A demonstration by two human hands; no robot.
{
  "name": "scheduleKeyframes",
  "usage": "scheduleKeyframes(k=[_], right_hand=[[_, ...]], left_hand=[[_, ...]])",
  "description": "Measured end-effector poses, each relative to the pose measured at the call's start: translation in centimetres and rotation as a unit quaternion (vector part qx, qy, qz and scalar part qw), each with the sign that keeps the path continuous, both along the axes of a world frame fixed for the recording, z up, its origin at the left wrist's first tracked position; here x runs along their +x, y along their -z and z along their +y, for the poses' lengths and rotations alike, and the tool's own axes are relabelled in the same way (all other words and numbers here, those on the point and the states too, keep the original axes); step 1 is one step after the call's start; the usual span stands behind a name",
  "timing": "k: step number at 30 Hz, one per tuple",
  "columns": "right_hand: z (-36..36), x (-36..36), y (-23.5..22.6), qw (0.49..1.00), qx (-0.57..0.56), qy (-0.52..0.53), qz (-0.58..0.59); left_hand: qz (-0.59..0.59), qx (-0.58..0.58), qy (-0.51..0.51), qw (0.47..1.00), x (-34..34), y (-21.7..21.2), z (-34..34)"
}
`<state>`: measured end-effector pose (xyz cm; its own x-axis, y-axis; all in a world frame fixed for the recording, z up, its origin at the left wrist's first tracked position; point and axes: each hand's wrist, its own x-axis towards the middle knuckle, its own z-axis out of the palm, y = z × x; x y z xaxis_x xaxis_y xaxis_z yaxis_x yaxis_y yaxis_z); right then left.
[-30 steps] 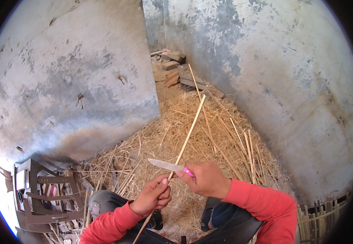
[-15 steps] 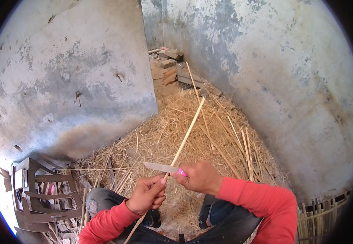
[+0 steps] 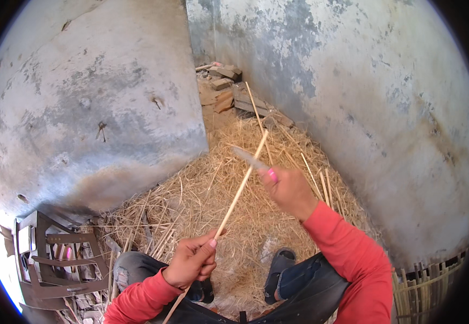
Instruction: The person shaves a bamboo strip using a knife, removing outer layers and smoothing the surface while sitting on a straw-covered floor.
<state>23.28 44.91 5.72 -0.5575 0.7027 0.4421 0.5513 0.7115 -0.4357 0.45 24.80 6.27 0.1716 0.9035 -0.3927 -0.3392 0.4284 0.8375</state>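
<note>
A long, pale bamboo strip [image 3: 238, 195] slants up and away from my lap toward the middle of the view. My left hand [image 3: 192, 260] is closed round its lower part, thumb lying along the top. My right hand [image 3: 290, 190] grips a knife [image 3: 249, 157] by its pink handle, most of which the fingers hide. The knife's blade points up and left, slightly blurred, and crosses the strip near its far end. Whether the blade touches the strip or passes just over it I cannot tell.
Shavings [image 3: 213, 183] cover the ground ahead, with loose strips [image 3: 326, 186] on the right. A dark wooden chair [image 3: 67, 259] lies at the left. Bricks [image 3: 224, 73] sit in the far corner, between two worn walls [image 3: 364, 108]. A slatted bamboo piece [image 3: 426, 291] stands at lower right.
My right hand with the knife has moved away from me along the strip, from beside my left hand to near the far end. The left hand has stayed almost in place.
</note>
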Motion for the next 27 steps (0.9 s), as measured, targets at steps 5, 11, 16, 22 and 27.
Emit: scheduleKeyframes(k=[5,11,16,22,27], right_hand=[[-3.9,-1.2,1.7,0.997,0.008,-0.066,-0.036],[0.0,-0.5,0.8,0.994,0.088,-0.067,-0.007],[-2.1,-0.5,1.1,0.996,0.067,-0.058,0.003],[2.3,1.4,-1.4,0.996,-0.010,0.090,0.006],[-2.5,-0.1,0.2,1.000,-0.013,-0.021,0.001]], left_hand=[[0.014,0.006,0.008,1.000,0.3,0.6,0.4],[-0.003,0.010,-0.020,1.000,-0.6,-0.9,1.0],[-0.064,-0.011,0.003,0.998,-0.5,-0.8,0.3],[-0.033,-0.031,0.034,0.998,-1.1,-0.9,-0.2],[-0.039,-0.034,0.053,0.997,-0.7,-0.1,0.0]])
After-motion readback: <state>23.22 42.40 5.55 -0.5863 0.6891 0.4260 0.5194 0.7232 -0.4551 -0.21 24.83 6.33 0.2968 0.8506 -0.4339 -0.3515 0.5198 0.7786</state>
